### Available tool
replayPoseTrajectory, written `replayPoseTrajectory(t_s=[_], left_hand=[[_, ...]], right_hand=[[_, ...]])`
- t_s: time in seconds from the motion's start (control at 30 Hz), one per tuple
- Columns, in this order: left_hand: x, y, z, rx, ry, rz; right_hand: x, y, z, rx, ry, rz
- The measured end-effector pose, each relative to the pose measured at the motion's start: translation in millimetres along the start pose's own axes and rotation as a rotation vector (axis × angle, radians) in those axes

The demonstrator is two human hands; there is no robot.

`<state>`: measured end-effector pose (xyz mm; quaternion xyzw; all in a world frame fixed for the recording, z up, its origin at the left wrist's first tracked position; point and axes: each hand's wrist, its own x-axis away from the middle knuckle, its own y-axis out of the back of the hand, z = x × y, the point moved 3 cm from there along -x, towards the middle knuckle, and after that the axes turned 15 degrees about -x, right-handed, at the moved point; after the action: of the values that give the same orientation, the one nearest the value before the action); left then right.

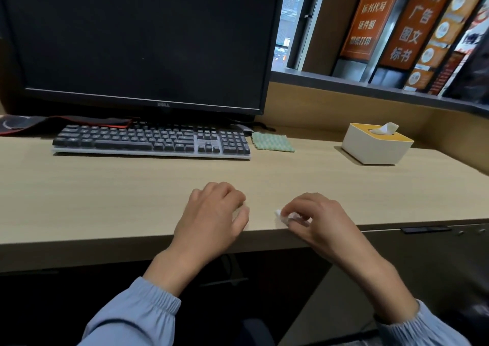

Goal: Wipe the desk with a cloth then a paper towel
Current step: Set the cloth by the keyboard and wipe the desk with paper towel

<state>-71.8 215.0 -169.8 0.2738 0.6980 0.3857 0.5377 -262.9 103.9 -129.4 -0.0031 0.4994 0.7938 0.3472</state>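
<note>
Desk (105, 186): pale wood grain, seen through the head camera that I monitor from my remote station. At far left, toward the back, a red-and-black mat (23, 123) lies behind the left end of a black keyboard (150, 141), and a dark monitor (143, 41) stands above both. Just beside the keyboard's right end, the green checked cloth (272, 141) lies flat on the desk, with neither hand on it. Near the front edge, the left hand (214, 218) rests on the surface, its fingers loosely curled, and I can make out nothing in them. To its right and apart from it, the right hand (317, 221) pinches a small crumpled white paper towel (284, 216) between thumb and fingertips. The wad touches the desk close to the edge. Farther right and back stands a white tissue box (375, 147) with a yellow top, one sheet poking up. Orange signs (412, 22) fill the upper right.
</note>
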Motion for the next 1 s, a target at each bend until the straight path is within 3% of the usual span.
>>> replayPoseTrajectory(t_s=[0.27, 0.47, 0.77, 1.0], left_hand=[[-2.5, -1.2, 3.4, 0.022, 0.072, 0.082], [-3.6, -1.7, 3.9, 0.01, 0.085, 0.108], [-4.8, -3.5, 3.8, -0.009, 0.094, 0.107], [-3.8, -2.7, 3.2, -0.005, 0.099, 0.103]], right_hand=[[11.9, 47.0, -54.8, 0.209, -0.268, -0.098], [21.6, 4.4, -18.8, 0.121, 0.018, -0.138], [55.0, 50.7, -62.6, 0.039, -0.233, -0.378], [45.3, -22.5, -8.5, -0.114, 0.031, -0.401]])
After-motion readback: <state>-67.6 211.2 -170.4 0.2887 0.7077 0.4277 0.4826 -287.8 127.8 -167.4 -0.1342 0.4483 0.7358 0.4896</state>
